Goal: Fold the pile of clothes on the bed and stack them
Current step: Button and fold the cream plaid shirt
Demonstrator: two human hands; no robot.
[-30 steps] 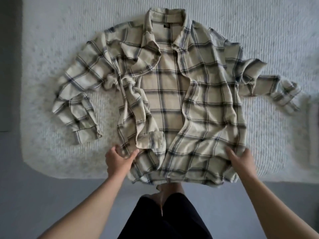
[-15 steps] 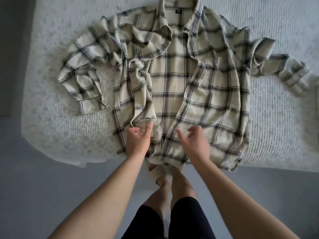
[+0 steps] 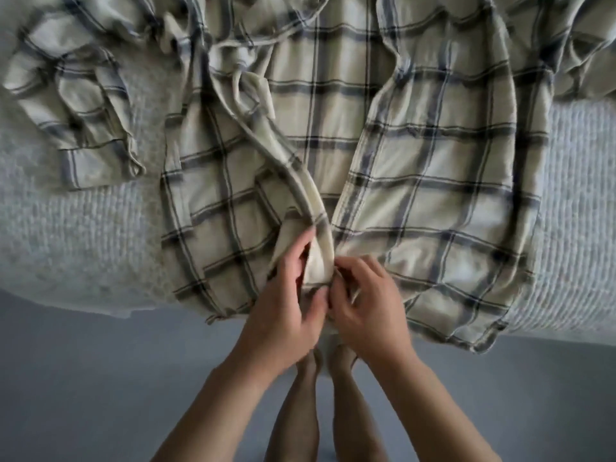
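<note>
The shirt [image 3: 433, 168] is cream, crossed by a dark grey and navy check. The bed cover [image 3: 580, 208] is pale grey-white; the floor [image 3: 100, 378] is flat blue-grey.

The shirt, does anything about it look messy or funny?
Yes. The plaid shirt lies open on the bed, and its left front edge is rolled and bunched, not flat. The sleeve at the left is crumpled. The left hand and right hand pinch the front edges together near the hem.

We see bare bed [image 3: 76, 228] open on both sides of the plaid shirt [image 3: 433, 161], whose crumpled sleeve [image 3: 76, 105] blocks the upper left.
</note>
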